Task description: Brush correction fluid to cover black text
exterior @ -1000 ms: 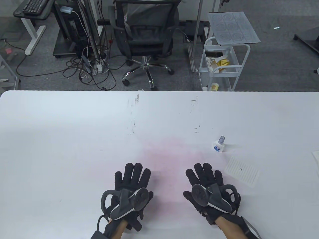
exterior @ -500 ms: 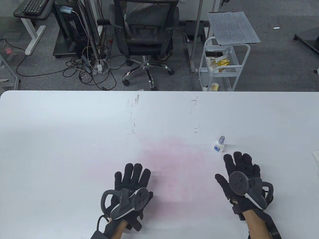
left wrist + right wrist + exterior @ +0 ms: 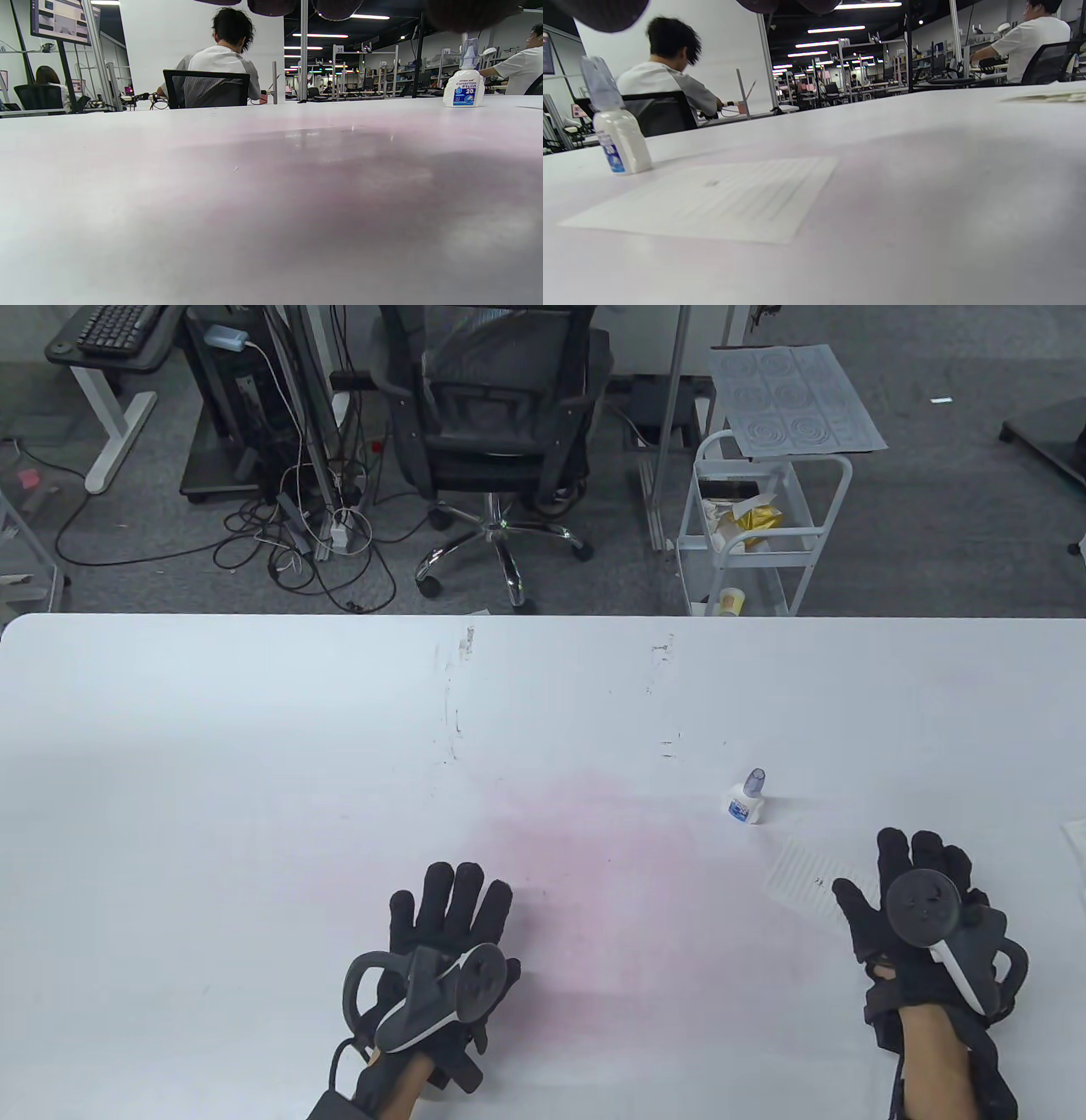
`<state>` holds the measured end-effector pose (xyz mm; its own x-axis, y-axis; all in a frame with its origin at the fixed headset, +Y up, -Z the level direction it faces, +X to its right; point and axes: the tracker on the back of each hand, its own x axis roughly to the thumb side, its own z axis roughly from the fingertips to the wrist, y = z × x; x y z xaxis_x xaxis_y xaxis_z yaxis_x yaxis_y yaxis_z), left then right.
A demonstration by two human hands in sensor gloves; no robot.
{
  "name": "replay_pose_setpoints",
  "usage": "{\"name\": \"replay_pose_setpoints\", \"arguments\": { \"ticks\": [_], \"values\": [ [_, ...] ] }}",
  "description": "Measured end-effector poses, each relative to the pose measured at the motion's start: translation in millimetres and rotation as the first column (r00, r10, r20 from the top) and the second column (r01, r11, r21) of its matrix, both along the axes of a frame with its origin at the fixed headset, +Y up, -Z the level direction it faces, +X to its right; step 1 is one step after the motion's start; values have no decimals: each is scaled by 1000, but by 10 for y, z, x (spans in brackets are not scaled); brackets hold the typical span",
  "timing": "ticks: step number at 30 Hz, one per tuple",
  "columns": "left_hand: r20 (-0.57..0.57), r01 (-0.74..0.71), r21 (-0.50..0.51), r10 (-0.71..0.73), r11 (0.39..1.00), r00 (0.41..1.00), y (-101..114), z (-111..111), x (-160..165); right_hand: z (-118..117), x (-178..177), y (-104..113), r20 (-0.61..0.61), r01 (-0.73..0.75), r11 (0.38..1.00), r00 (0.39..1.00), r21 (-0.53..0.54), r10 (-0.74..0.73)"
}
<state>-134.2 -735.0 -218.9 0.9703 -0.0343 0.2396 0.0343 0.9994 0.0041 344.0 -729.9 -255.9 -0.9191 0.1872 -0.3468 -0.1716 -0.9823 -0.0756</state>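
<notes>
L hand (image 3: 441, 933) flat on bench (image 3: 254, 780) at ~7 o'clock, fingers (image 3: 454, 891) spread, holding nothing. Looks parked, prob waiting to pin the paper or steady the btl.

Correction fluid bottle (image 3: 747, 800) upright w/ cap on, ~3 o'clock of bench centre. Just beside the paper's far corner, apart from both hands. In the L wrist view it sits far R (image 3: 463, 82); in the R wrist view far L (image 3: 617, 123), label readable as correction fluid.

Lined paper (image 3: 802, 884) lies flat at ~4 o'clock, small black text mark (image 3: 820, 882) on it. That's the spot to cover, untouched so far.

R hand (image 3: 920, 912) at paper's R edge, ~4 o'clock, fingers extended and spread, gripping nothing. Can't tell if the palm touches the sheet. Placement suggests it's about to hold or reposition the paper before uncapping. Task barely started imo.
</notes>
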Motion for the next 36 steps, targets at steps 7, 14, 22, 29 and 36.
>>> {"name": "replay_pose_setpoints", "arguments": {
  "ticks": [7, 14, 22, 29, 36],
  "values": [
    [-4, -2, -3, 2, 1000, 1000, -4, -3, -9, -61, 134, -264, 55, -13, 981, 998, -192, 24],
    [-6, -1, -6, 1, 1000, 1000, -6, -4, -14, -90, 217, -440, 88, -1, 948, 996, -317, 31],
    [-6, -1, -6, 1, 1000, 1000, -6, -4, -14, -75, 227, -468, 86, 37, 938, 996, -344, -8],
    [-17, 3, -23, -3, 1000, 1000, -2, 0, -25, -72, 227, -470, 84, 48, 937, 996, -346, -20],
    [-17, 7, -28, -7, 1000, 1000, -1, -1, -29, -75, 225, -469, 82, 45, 939, 996, -342, -18]
  ]
}}
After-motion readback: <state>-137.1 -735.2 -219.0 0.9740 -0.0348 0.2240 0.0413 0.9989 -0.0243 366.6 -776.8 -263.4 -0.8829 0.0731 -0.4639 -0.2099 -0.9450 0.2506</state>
